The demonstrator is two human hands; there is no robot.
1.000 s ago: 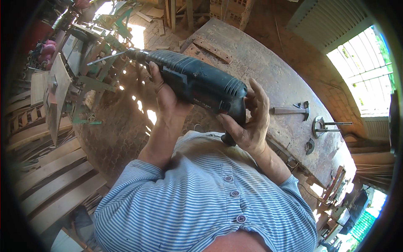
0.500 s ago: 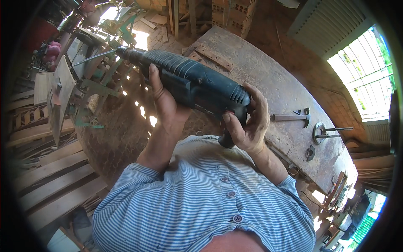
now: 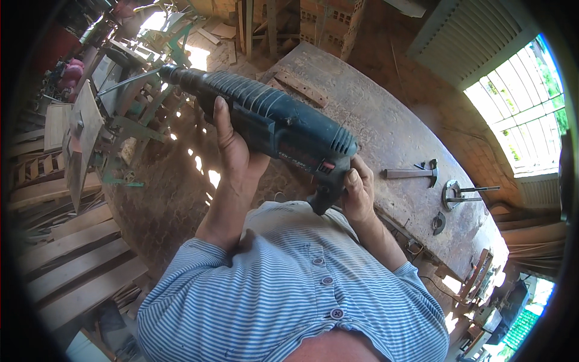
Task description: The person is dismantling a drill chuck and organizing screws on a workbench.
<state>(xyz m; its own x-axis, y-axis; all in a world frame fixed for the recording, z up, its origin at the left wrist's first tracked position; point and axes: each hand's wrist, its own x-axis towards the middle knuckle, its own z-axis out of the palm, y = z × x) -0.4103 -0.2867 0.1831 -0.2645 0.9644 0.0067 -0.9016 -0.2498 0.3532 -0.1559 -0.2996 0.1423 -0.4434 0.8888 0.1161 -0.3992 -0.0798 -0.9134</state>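
A dark teal rotary hammer drill [image 3: 289, 123] is held tilted in front of my striped shirt, its nose toward the upper left. A long thin metal bit [image 3: 128, 81] sticks out of its chuck. Under the middle of the body, my left hand [image 3: 236, 148] is closed round the drill, thumb up along the near side; its other fingers are hidden beneath. My right hand [image 3: 360, 193] grips the back of the pistol handle, thumb bent against it and fingers mostly hidden behind. A small red switch [image 3: 327, 165] shows uncovered near the handle's top.
A worn grey table [image 3: 386, 127] carries a wooden strip with holes [image 3: 301, 88], a hammer [image 3: 410, 173], a ring-shaped metal tool with two rods [image 3: 453, 196] and a curved metal piece [image 3: 439, 223]. Boards [image 3: 84, 253] lie at left; green metal frames [image 3: 129, 130] stand beyond.
My right hand has slid down and back on the handle, its thumb leaving the red switch. The left hand keeps its hold. The view has shifted slightly.
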